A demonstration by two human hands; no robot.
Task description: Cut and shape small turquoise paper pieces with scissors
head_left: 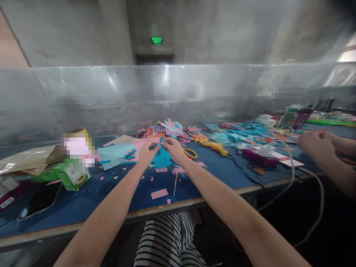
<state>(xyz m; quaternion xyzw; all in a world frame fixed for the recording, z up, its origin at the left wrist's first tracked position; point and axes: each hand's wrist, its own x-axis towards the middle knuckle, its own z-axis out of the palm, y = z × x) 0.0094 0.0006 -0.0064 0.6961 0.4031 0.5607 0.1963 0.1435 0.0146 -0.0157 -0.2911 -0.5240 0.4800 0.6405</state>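
My left hand (147, 151) and my right hand (174, 149) meet over the table, both with fingers pinched on a small strip of blue paper (161, 141). Just below them lies a larger sheet of blue paper (162, 159). Left of my hands, a light blue sheet (112, 154) carries a little bunch of folded dark blue paper (130, 153). Yellow-handled scissors (190, 152) rest beside my right wrist, partly hidden by it. Behind my hands are pink and blue paper flowers (171, 128).
A yellow glue gun (217, 147) with a black cord lies to the right, near a purple power strip (260, 157). On the left are a phone (41, 200) and a green box (72, 174). Another person's hands (315, 144) work at far right. Pink scraps (159, 193) dot the table.
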